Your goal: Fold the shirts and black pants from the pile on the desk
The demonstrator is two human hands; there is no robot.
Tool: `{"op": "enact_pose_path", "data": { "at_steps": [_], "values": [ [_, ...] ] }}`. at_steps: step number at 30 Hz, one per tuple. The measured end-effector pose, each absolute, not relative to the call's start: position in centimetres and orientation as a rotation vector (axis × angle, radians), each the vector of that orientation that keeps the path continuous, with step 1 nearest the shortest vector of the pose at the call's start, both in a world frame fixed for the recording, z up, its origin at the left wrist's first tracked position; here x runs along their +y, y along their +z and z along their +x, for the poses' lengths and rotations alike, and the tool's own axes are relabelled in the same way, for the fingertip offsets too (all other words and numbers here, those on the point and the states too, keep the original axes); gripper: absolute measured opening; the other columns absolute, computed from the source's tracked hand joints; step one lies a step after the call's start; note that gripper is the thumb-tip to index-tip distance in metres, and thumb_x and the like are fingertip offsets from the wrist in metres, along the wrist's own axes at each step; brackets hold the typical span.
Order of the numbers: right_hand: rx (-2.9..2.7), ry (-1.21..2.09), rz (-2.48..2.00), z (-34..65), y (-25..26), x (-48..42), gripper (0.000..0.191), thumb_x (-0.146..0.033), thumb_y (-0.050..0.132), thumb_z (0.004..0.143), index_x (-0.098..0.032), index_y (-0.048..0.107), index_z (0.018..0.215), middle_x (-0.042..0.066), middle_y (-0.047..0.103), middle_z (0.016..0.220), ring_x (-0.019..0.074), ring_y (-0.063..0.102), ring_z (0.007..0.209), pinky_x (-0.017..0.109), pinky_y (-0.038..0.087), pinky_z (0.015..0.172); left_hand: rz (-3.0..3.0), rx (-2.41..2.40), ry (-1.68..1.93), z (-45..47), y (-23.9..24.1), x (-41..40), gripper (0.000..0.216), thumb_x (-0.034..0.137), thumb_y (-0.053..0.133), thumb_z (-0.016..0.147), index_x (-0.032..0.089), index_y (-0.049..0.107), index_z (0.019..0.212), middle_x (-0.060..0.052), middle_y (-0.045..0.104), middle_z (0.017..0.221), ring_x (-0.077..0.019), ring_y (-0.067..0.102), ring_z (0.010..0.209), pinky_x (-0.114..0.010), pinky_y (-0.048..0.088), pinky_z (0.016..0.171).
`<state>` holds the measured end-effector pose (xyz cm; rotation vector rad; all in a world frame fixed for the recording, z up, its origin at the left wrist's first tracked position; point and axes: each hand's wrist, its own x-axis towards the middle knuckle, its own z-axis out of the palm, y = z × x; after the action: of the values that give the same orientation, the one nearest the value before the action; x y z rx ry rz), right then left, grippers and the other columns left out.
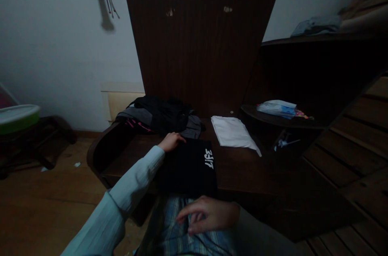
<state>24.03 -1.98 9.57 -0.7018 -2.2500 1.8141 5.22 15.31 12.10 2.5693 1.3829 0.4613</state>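
Note:
A black folded garment (188, 169) with white lettering along its right side lies on the dark wooden bench, close to the front edge. My left hand (172, 141) rests on its far left corner, palm down, fingers reaching to the right. Over my lap, just in front of the garment's near edge, hovers my right hand (210, 213); its fingers are bent, slightly blurred and apart from the thumb, with nothing between them. Beyond my left hand is a loose heap of black and grey clothes (160, 114). To the right of the garment lies a folded white cloth (233, 131).
A tall dark wooden panel (200, 46) rises behind the bench (242, 175). At right, a curved shelf (251, 114) bears a blue and white plastic packet (277, 108). On the left, a green and white basin (20, 118) sits on a dark stool (45, 126).

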Motion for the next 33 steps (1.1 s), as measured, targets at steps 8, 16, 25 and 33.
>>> {"op": "enact_pose_path", "data": {
  "at_steps": [8,16,25,33],
  "values": [
    [-2.071,1.220,-1.015,30.8,12.1,4.5,0.036,-0.040,0.050,0.078,-0.016,0.056,0.104,0.009,0.064,0.092,0.0174,0.061,0.081,0.032,0.047,0.074,2.675,1.314,0.313,8.1,12.3,14.3,0.041,0.033,0.056,0.075,0.017,0.055,0.113,-0.012,0.048,0.121,-0.0272,0.040,0.112,-0.039,0.031,0.093],
    [-2.121,0.695,-1.134,32.7,9.1,13.1,0.032,-0.030,0.060,0.068,-0.020,0.058,0.098,0.006,0.059,0.104,0.0209,0.053,0.100,0.037,0.038,0.090,2.806,0.678,0.186,8.6,12.9,2.8,0.066,0.036,0.065,0.066,0.022,0.038,0.125,-0.009,0.041,0.127,-0.0246,0.037,0.115,-0.034,0.030,0.096],
    [-2.098,0.560,-1.535,31.7,7.6,10.3,0.005,-0.014,0.055,0.062,-0.018,0.053,0.063,-0.001,0.054,0.064,0.0132,0.052,0.064,0.024,0.038,0.059,2.812,1.079,0.227,5.8,11.5,2.9,0.024,0.004,0.044,0.069,0.020,0.054,0.083,-0.003,0.056,0.089,-0.0179,0.049,0.083,-0.030,0.037,0.074],
    [-1.936,0.786,-1.448,32.5,7.9,6.8,0.019,-0.034,0.054,0.068,-0.019,0.050,0.059,-0.004,0.049,0.050,0.0100,0.046,0.049,0.020,0.032,0.046,2.264,1.257,0.674,0.7,10.6,6.6,0.024,0.007,0.034,0.065,0.017,0.055,0.070,-0.002,0.060,0.076,-0.0144,0.055,0.076,-0.025,0.040,0.071]
  ]
}}
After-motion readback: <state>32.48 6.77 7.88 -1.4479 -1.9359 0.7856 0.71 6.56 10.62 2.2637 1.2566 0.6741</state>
